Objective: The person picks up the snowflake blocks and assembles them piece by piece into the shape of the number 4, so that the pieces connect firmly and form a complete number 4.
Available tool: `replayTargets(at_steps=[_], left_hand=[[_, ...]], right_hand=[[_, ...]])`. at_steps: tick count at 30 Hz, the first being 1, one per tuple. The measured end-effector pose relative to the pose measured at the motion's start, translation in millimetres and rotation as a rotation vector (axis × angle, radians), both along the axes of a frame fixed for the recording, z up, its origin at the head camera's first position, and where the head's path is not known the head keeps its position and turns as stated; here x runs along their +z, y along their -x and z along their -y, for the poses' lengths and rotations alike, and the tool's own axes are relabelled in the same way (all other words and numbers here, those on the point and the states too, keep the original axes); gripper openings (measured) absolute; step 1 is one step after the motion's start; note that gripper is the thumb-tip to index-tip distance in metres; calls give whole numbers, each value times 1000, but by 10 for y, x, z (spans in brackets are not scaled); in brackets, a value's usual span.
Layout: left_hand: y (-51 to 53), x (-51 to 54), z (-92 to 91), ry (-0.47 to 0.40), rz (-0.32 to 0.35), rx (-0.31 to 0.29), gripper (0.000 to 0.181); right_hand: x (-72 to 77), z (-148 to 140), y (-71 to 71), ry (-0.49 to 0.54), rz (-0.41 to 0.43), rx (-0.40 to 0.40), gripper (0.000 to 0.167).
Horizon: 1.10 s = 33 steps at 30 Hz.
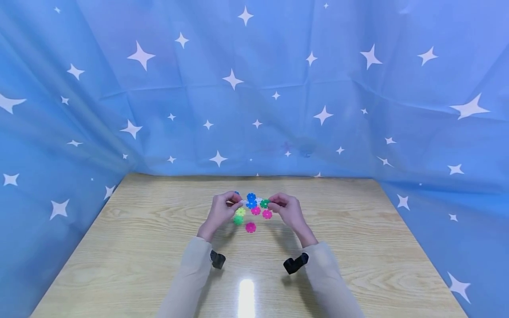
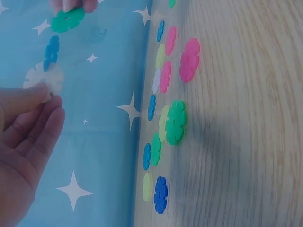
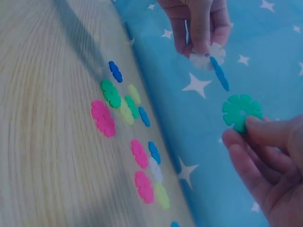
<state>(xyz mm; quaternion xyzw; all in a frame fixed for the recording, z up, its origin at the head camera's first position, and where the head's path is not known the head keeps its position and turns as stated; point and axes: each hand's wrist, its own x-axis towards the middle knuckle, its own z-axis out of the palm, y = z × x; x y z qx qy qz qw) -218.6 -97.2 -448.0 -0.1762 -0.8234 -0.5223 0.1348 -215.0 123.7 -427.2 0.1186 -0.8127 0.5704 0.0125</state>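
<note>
Green flower-shaped disc (image 1: 264, 203), right hand (image 1: 289, 211) pinching | white disc (image 2: 54, 77), blue disc (image 2: 51, 51) attached, left hand (image 1: 222, 211) pinching | lower centre, head view

There is lots of room over the counter (image 1: 389, 260) on the left and right, outside the sleeves (image 1: 334, 282). From the near side, a path runs between the black wrist cameras (image 1: 217, 259). The left hand (image 1: 222, 210) and right hand (image 1: 288, 212) block the sides of the loose flower discs (image 1: 250, 227). A starry blue curtain (image 1: 199, 110) stops the far way.
</note>
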Motion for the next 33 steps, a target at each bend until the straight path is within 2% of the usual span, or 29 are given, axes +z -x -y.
replayTargets(at_steps=[4, 9, 13, 20, 33], left_hand=[[-2, 15, 10, 5, -18, -1, 7], [-7, 25, 4, -3, -10, -3, 7], [-4, 13, -1, -1, 5, -13, 5], [-1, 15, 9, 14, 16, -22, 5], [-7, 26, 19, 1, 48, 4, 6]], right_hand=[[213, 77, -118, 2, -30, 19, 11], [320, 119, -184, -26, -34, 19, 12], [267, 111, -150, -33, -41, 19, 10], [-45, 49, 54, -12, -65, 16, 8], [-89, 84, 81, 3, -75, 14, 5]])
